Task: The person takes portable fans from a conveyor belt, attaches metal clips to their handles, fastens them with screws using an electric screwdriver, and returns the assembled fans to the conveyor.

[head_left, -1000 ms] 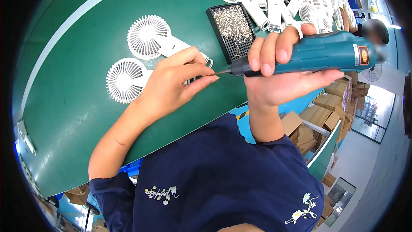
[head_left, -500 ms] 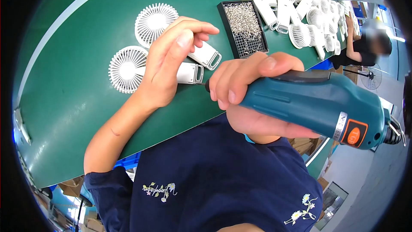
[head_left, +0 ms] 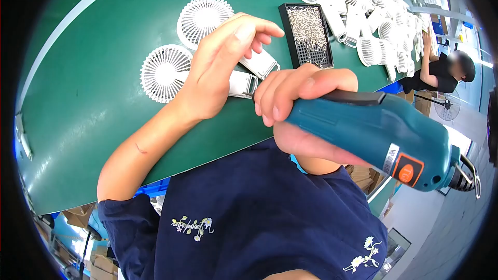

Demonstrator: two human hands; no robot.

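My right hand [head_left: 306, 109] is wrapped round a teal electric screwdriver [head_left: 368, 129], whose tip points left at the handle end of the nearer white fan [head_left: 165, 72]. Over that fan's handle lies my left hand [head_left: 220, 65], its fingers apart and curved; whether the palm touches the handle is hidden. A second white fan [head_left: 203, 19] lies just behind, its handle partly covered by my left hand. Beyond my right hand sits a black tray [head_left: 292, 39] of small silvery screws [head_left: 309, 28].
Many white fans [head_left: 358, 0] are piled at the back right of the green table [head_left: 93, 98]. Another person [head_left: 441, 70] in dark clothes is at the far right, near a standing fan [head_left: 447, 105]. Cardboard boxes [head_left: 104, 264] show below the table.
The screwdriver has swung from beside my left fingertips down to the nearer fan's handle end. My left hand has let go of its pinch and opened. The view has shifted slightly.
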